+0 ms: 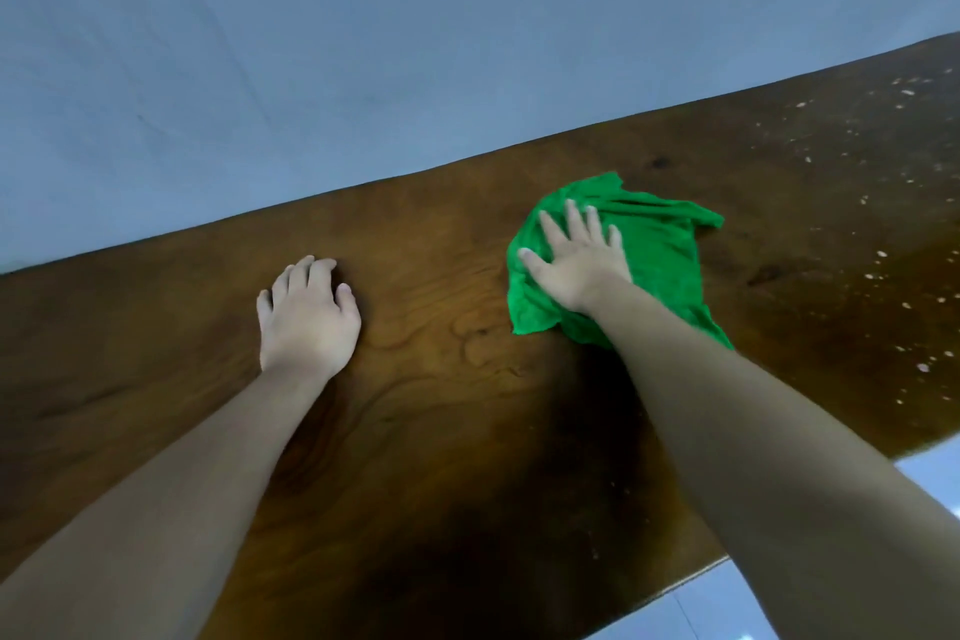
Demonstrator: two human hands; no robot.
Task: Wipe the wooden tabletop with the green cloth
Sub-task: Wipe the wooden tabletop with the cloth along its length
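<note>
Here, one green cloth [660, 255] is seen spread in loose folds on the wooden tabletop [441, 276], nearer the table's far edge than its near one. The right hand [576, 265] is laid palm-down on the cloth's left part; its fingers [574, 218] are extended and slightly splayed, pressed flat on the fabric rather than closed around it, and the thumb is stretched out to the left near the cloth's edge. Nothing is gripped by this hand. The left hand [306, 317] is placed on bare wood well to the left of the cloth, apart from it; its fingers are loosely curled, with the tips touching the table, and nothing is held in it. Two bare forearms are seen reaching in from the near edge. To the right of the cloth, many small pale specks [883, 255] are scattered over the darker wood. Beyond the far edge, a plain pale blue-grey wall [363, 42] is seen.
</note>
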